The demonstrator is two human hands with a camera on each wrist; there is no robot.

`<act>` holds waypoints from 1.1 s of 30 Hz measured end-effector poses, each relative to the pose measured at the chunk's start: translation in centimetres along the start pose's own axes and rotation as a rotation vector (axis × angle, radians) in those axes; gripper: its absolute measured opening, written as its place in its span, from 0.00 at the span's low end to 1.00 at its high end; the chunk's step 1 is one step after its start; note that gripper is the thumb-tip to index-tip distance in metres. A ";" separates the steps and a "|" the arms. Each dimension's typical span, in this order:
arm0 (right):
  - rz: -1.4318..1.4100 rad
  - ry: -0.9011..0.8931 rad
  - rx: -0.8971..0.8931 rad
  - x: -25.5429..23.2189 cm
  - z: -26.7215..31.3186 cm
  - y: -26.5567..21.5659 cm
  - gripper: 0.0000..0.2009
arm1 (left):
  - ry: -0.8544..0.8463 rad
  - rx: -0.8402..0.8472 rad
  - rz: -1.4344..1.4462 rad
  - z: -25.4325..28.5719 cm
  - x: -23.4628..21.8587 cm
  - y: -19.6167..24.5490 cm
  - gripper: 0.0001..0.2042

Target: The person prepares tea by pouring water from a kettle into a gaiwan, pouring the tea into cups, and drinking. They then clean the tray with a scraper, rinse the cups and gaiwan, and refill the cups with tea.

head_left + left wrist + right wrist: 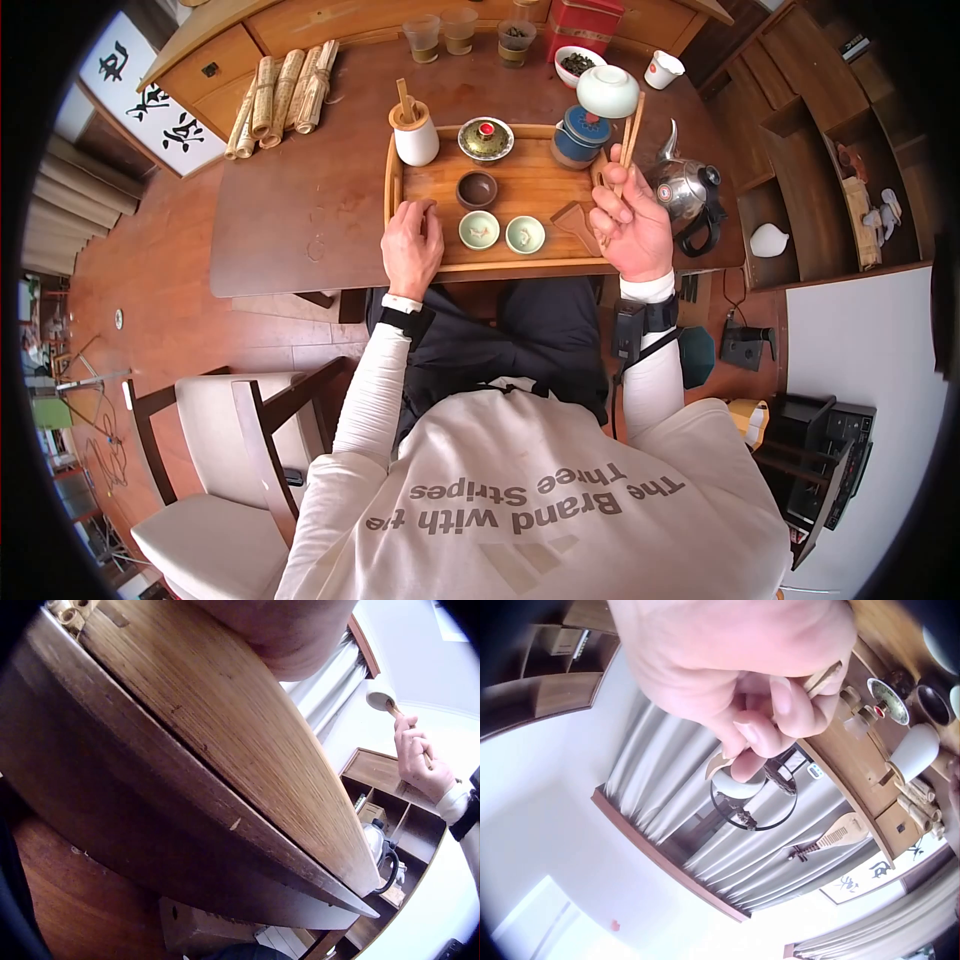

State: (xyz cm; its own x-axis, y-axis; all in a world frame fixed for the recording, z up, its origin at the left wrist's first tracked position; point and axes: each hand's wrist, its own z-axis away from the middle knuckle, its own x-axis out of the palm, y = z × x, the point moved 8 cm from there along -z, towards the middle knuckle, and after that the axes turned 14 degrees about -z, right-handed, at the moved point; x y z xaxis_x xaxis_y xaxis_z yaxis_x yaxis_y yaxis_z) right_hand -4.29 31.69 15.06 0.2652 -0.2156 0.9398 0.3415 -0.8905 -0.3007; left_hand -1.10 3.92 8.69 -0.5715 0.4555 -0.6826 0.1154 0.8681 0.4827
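My right hand [635, 222] pinches a pair of wooden tea tongs [633, 130], raised above the right side of the wooden tray. At their far end is a pale cup [608, 92], tilted with its outside toward the head camera; the left wrist view also shows this cup [380, 695] up in the air. My left hand [412, 245] rests at the tray's front left corner with fingers loosely bent and holding nothing. Close to it on the wooden tray [540, 180] stand two pale green cups [479, 230] and a dark brown cup [477, 189].
Also on the tray are a patterned lidded bowl [486, 140], a white tool holder [416, 140], a blue pot [581, 138] and a flat brown piece [577, 228]. A steel kettle [685, 190] stands right of the tray. Bamboo scrolls [285, 100] lie at the back left.
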 end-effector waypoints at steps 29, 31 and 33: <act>2.430 -0.234 0.068 -1.9 -1.4 0.5 0.09 | -0.003 -0.054 0.035 0.2 0.1 -0.6 0.03; 2.434 -0.287 0.076 -1.8 -1.7 1.0 0.09 | 0.019 -0.027 0.014 0.1 0.0 -0.4 0.03; 2.438 -0.330 0.089 -1.7 -1.9 1.2 0.09 | -0.004 -0.043 0.022 0.1 0.0 -0.4 0.03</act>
State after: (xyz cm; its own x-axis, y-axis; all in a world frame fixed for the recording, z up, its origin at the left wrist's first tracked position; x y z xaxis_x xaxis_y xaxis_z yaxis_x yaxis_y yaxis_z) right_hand -6.09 30.26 13.38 0.1370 -0.3204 -0.9373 -0.6144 0.7148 -0.3341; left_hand -1.05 3.57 8.45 -0.5658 0.4757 -0.6735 0.0934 0.8485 0.5208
